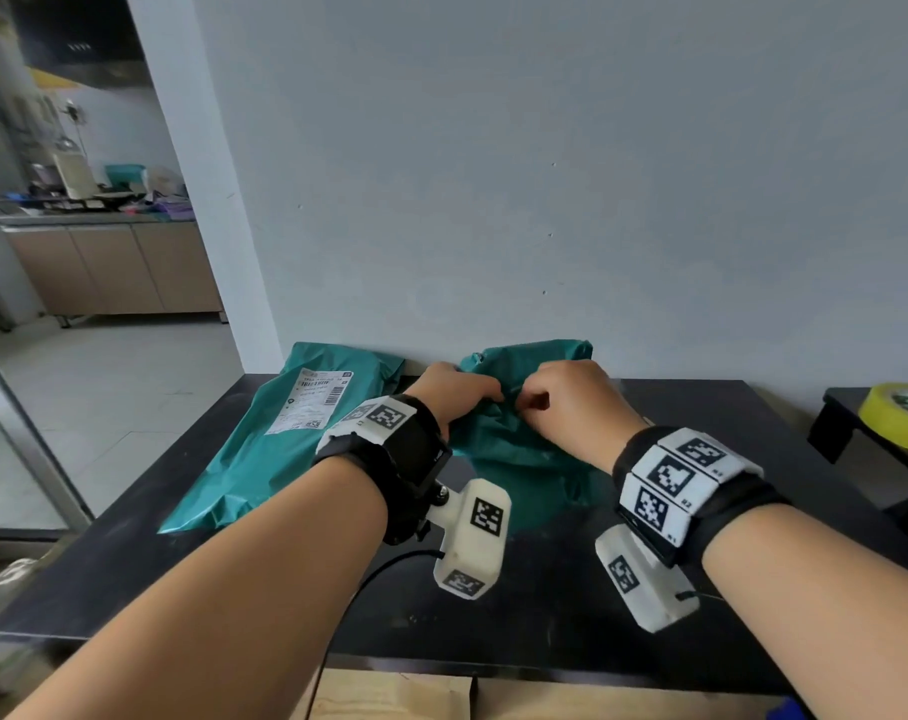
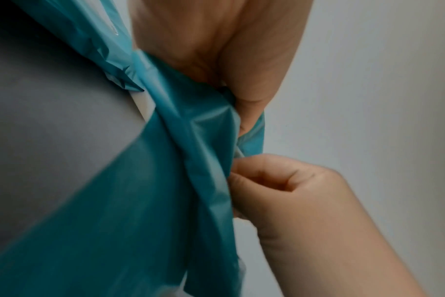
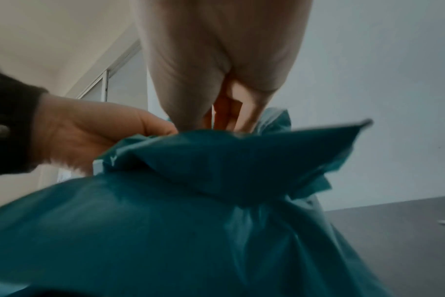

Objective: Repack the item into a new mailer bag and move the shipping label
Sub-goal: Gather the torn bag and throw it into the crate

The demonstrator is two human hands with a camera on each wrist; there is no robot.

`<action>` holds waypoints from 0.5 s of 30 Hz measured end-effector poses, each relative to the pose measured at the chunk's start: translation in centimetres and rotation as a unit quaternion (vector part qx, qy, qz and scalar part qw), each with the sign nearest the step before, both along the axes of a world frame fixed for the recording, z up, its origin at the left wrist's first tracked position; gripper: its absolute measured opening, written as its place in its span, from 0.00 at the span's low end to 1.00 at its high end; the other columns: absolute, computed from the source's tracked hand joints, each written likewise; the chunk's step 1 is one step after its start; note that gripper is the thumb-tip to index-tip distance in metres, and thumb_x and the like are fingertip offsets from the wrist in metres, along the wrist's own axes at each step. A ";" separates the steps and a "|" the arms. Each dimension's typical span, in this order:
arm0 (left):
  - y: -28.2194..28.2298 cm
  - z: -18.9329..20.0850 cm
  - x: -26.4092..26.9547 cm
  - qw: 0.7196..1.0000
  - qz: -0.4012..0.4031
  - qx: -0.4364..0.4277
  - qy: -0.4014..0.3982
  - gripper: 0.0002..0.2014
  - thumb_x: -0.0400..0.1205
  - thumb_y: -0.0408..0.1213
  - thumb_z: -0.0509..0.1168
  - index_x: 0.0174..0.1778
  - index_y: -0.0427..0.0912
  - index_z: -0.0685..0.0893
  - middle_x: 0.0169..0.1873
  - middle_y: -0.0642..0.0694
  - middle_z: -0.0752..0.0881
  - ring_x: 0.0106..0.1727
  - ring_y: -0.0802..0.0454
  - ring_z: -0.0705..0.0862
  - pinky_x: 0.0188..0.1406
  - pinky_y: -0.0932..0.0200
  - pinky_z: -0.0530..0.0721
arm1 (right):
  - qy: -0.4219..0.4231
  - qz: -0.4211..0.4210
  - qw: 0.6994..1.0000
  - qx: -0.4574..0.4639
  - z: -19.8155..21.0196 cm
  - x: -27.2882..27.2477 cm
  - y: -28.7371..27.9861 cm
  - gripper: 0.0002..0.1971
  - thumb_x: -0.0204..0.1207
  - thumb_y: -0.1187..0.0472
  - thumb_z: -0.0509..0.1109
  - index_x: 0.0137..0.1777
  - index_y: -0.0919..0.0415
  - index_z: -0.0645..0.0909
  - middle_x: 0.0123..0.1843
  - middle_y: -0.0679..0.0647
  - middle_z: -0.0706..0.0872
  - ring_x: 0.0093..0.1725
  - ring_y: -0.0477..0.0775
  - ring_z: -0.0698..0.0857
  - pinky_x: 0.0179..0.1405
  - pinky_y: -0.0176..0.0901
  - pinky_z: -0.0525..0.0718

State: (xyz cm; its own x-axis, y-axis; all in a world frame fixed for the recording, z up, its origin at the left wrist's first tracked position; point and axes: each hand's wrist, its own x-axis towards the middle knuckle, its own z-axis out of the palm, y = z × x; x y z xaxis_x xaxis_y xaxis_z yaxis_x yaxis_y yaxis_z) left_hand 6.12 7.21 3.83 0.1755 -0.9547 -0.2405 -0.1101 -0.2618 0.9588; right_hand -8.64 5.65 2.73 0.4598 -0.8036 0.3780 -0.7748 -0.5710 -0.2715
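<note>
Two teal mailer bags lie on the black table. The left bag lies flat with a white shipping label on its upper face. The right bag is crumpled and bulging, its top edge lifted toward the wall. My left hand and my right hand meet at that raised edge, both pinching the teal film. In the left wrist view my left fingers clamp a fold of the bag and my right hand grips beside it. What the bag holds is hidden.
A roll of yellow tape sits on a small black stand at the far right. The grey wall rises directly behind the bags. A doorway on the left opens onto a tiled floor and a cluttered counter. Wooden boards lie below the table's near edge.
</note>
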 end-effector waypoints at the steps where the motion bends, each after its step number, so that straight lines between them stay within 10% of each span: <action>1: 0.0 0.0 0.0 1.000 0.003 0.004 0.010 0.14 0.71 0.24 0.70 0.52 0.26 0.84 0.38 0.32 0.85 0.38 0.39 0.86 0.50 0.40 0.86 | -0.004 0.007 1.000 0.012 0.0 -0.1 0.1 0.08 0.74 0.62 0.70 0.43 0.55 0.92 0.43 0.50 0.87 0.46 0.54 0.84 0.44 0.41 0.76; 7: 0.4 -0.1 0.7 0.998 0.010 0.018 0.051 0.16 0.73 0.24 0.68 0.57 0.25 0.83 0.46 0.30 0.86 0.47 0.34 0.87 0.57 0.31 0.83 | 0.051 0.066 0.994 0.073 0.1 -0.4 0.8 0.14 0.76 0.65 0.63 0.51 0.61 0.91 0.50 0.57 0.87 0.53 0.55 0.83 0.54 0.45 0.77; 11: 0.5 0.1 0.8 0.998 0.002 0.018 0.068 0.14 0.74 0.24 0.68 0.56 0.27 0.83 0.48 0.31 0.87 0.46 0.37 0.87 0.57 0.36 0.85 | -0.070 0.026 0.995 0.066 0.5 -0.9 0.6 0.17 0.75 0.68 0.65 0.56 0.53 0.90 0.52 0.47 0.89 0.50 0.47 0.84 0.60 0.38 0.80; 15: -1.1 -1.1 1.4 0.998 0.011 0.031 0.058 0.31 0.58 0.29 0.72 0.60 0.28 0.82 0.54 0.28 0.87 0.54 0.31 0.88 0.57 0.30 0.83 | -0.205 -0.025 0.978 0.040 1.0 -1.7 0.2 0.08 0.73 0.63 0.73 0.47 0.52 0.92 0.27 0.33 0.83 0.29 0.37 0.79 0.35 0.16 0.74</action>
